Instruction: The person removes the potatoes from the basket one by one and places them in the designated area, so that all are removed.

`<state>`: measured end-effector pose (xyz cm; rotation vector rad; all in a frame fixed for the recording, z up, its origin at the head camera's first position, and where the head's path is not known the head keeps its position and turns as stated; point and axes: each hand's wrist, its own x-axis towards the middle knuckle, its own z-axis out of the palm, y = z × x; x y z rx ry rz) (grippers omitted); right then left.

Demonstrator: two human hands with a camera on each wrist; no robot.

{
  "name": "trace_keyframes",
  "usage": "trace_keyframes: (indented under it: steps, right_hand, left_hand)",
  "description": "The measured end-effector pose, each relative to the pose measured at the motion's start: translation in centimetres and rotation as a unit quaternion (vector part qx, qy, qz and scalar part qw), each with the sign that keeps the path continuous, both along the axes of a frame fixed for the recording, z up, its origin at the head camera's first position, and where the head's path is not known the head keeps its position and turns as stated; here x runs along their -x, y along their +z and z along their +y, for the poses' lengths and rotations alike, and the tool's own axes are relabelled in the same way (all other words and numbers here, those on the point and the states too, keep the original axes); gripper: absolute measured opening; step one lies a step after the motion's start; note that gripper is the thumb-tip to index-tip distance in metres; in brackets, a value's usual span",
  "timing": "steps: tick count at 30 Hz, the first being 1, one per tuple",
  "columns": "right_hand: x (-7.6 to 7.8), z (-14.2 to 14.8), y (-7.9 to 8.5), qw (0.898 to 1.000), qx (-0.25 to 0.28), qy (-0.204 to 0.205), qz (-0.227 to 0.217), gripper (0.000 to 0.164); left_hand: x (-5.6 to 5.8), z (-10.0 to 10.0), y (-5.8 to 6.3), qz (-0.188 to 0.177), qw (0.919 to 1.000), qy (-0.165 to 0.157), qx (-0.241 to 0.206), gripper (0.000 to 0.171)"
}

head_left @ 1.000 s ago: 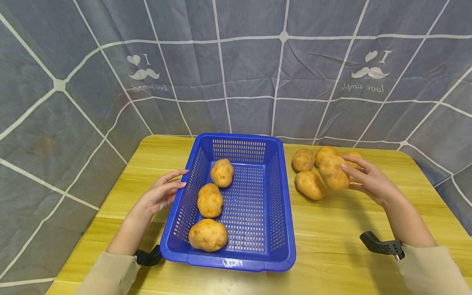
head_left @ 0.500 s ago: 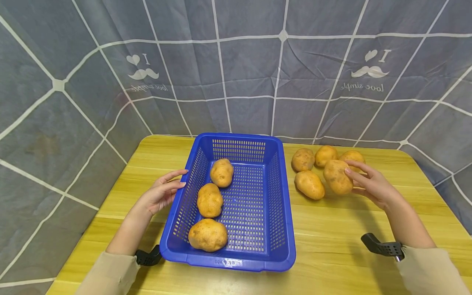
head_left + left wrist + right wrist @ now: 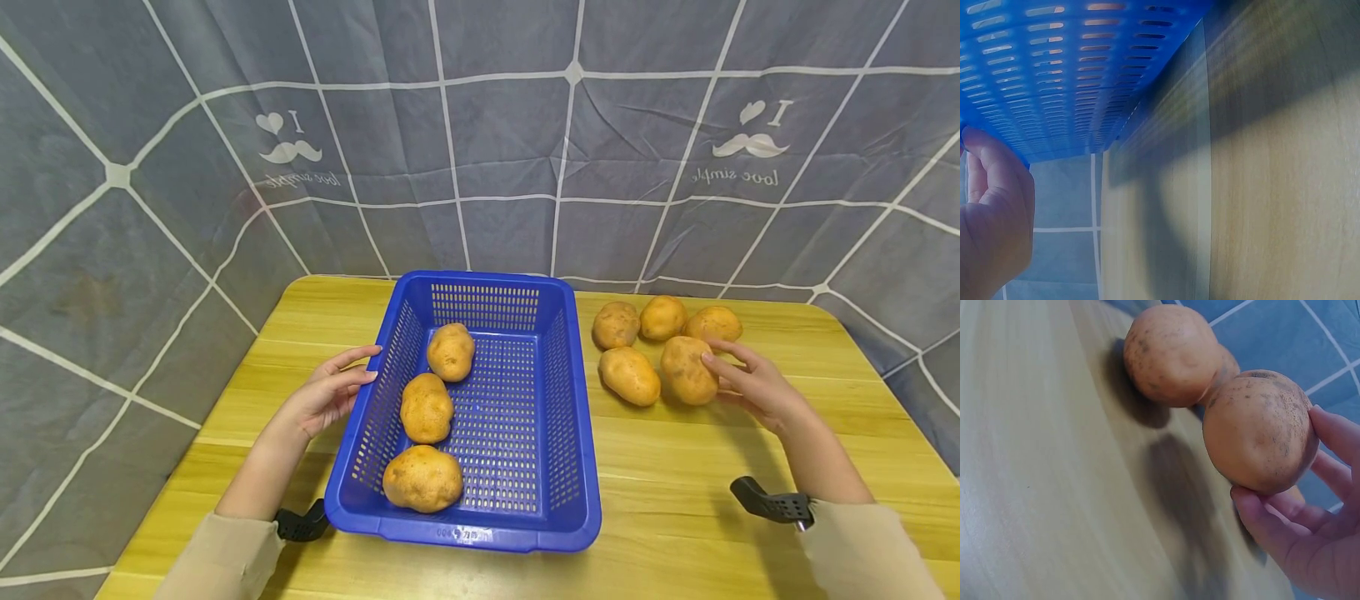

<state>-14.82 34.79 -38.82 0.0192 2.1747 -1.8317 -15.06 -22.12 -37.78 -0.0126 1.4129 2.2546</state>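
Observation:
My right hand point(image 3: 757, 387) holds a brown potato point(image 3: 688, 371) between thumb and fingers, at the right of the head view. The right wrist view shows the same potato point(image 3: 1260, 431) pinched by the fingertips, with another potato point(image 3: 1172, 355) beyond it. My left hand point(image 3: 326, 396) touches the left rim of the blue plastic basket point(image 3: 495, 537) with extended fingertips. In the left wrist view the hand point(image 3: 997, 200) is beside the basket's slotted wall point(image 3: 1079, 75). Three potatoes, one of them at the front point(image 3: 423, 479), lie along the basket's left side.
Beside the held potato lie several more: one in front at left point(image 3: 630, 377), one behind it point(image 3: 617, 325), and others at the back point(image 3: 663, 317). The wooden table point(image 3: 675, 517) ends at a grey tile-patterned curtain point(image 3: 510, 150).
My right hand has lowered the held potato and moved it slightly right, toward the near side, away from the other potatoes. The left hand and basket have stayed in place.

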Motion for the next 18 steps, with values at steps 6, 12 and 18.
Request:
trace_keyframes:
  steps: [6,12,18]
  right_hand:
    - [0.1,0.0,-0.8,1.000,0.000,-0.017,-0.009,0.021]
    - [0.3,0.0,-1.8,0.999,0.021,-0.031,-0.033,0.020]
    - [0.4,-0.2,-2.3,0.998,0.034,-0.042,-0.037,0.018]
  left_hand:
    - [0.0,0.0,0.0,0.001,1.0000,-0.002,0.002,0.032]
    - [0.0,-0.1,-0.1,0.001,1.0000,-0.004,-0.001,0.032]
    - [0.0,-0.1,-0.2,0.002,1.0000,-0.005,-0.008,0.032]
